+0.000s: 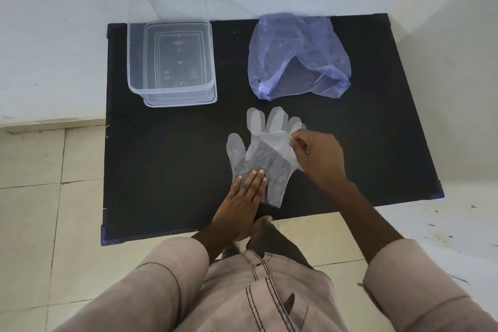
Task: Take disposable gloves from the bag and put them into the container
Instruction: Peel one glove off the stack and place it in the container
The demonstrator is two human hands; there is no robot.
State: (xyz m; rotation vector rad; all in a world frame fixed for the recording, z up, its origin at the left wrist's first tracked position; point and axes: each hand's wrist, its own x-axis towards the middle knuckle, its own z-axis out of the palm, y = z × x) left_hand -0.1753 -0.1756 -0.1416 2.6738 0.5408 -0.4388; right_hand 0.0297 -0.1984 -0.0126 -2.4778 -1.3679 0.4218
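A clear disposable glove (265, 151) lies flat on the black table (167, 170), fingers pointing away from me. My left hand (242, 202) presses flat on its cuff end, fingers together. My right hand (318, 155) pinches the glove's right edge near the little finger and lifts a fold of it. The clear plastic container (169, 59) stands open at the back left and looks empty. A bluish translucent bag (299, 56) sits crumpled at the back right, its mouth facing me.
The container's lid (180, 101) lies under the container, showing at its near edge. A white wall rises right behind the table. Tiled floor lies to the left and below the table's near edge.
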